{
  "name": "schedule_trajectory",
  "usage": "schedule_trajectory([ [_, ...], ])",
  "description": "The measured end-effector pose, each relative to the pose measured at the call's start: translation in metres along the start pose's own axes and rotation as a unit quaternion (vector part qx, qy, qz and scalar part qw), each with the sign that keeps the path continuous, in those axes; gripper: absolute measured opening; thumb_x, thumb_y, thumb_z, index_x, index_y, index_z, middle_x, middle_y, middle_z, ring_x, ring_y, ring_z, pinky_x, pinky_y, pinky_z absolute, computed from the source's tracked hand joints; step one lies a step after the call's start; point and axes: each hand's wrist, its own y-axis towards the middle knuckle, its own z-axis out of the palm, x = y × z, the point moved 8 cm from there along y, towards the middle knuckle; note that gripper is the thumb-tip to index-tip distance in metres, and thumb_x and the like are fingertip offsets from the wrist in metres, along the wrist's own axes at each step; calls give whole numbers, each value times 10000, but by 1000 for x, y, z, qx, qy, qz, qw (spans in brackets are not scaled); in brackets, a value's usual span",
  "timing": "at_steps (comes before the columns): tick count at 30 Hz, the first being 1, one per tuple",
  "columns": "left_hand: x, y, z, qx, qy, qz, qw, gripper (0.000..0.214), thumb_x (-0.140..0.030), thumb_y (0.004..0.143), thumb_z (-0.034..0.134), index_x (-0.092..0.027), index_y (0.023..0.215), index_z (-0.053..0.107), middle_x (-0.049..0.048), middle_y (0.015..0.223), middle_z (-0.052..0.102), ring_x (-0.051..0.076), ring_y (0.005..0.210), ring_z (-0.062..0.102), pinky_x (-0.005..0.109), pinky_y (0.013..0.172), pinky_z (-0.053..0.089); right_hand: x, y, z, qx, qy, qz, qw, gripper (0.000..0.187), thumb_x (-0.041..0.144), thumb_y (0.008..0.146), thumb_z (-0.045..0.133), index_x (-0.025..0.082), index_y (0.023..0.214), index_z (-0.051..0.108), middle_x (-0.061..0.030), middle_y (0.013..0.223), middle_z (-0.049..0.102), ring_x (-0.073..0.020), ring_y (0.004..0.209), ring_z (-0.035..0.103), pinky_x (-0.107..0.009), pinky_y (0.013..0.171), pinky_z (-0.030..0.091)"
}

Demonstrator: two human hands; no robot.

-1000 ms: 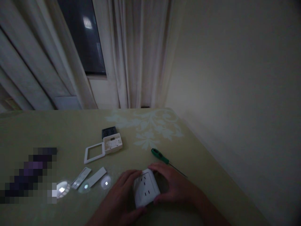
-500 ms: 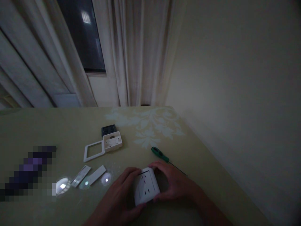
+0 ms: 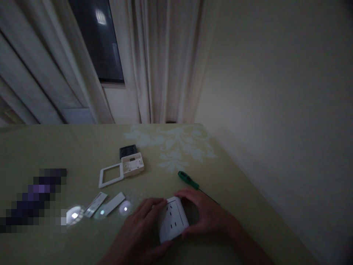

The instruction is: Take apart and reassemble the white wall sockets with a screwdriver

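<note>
Between my two hands is a white wall socket (image 3: 173, 219), its slotted face tilted up toward me. My left hand (image 3: 145, 224) grips its left side, fingers at the far left corner and thumb at the near edge. On the other side my right hand (image 3: 204, 215) is curved round it, fingertips at the far edge and thumb at the near right corner. Just beyond my right hand lies a green-handled screwdriver (image 3: 188, 180), its thin shaft pointing right and toward me. The underside of the socket is hidden.
Farther back left on the table (image 3: 82, 147) lie a white frame (image 3: 102, 178), an open white back box (image 3: 132, 165) and a dark block (image 3: 128, 151). Two narrow white strips (image 3: 115, 204) lie left of my hands. A pixelated dark shape (image 3: 35, 198) is at far left; a wall (image 3: 275, 110) borders the right.
The socket has shifted very slightly to the right and turned a little in my hands. Both hands keep their hold, and the other things stay where they were.
</note>
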Motion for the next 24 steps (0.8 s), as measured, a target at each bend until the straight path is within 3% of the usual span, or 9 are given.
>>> schedule_trajectory([
  [7,-5,1,-2,-21,-16,-6,1000,748,-317,777,883,-342,1458,575,109,1460,679,374,1286,693,537,1051,635,-7,2,5,30,-21,3,999,998,521,658,986,231,1530,596,-157,1512,640,-364,1392,599,-494,1203,440],
  [13,6,-3,5,-38,-56,-6,998,857,-328,770,900,-390,1520,490,98,1516,635,388,1343,653,583,1091,607,-3,1,3,14,-18,6,1000,929,485,651,985,236,1469,621,-135,1446,668,-346,1321,629,-463,1153,470],
  [17,15,-5,12,-20,-84,-39,995,938,-293,751,915,-397,1552,439,106,1558,581,397,1391,618,594,1136,573,-2,1,4,11,-15,11,1000,908,463,642,990,228,1441,628,-127,1417,679,-335,1292,643,-448,1126,488],
  [24,15,1,11,9,-116,-82,990,856,-275,745,910,-356,1484,485,108,1498,599,375,1346,639,574,1140,563,-4,0,5,8,-21,13,1000,905,448,654,981,227,1457,624,-137,1433,672,-341,1302,644,-460,1130,491],
])
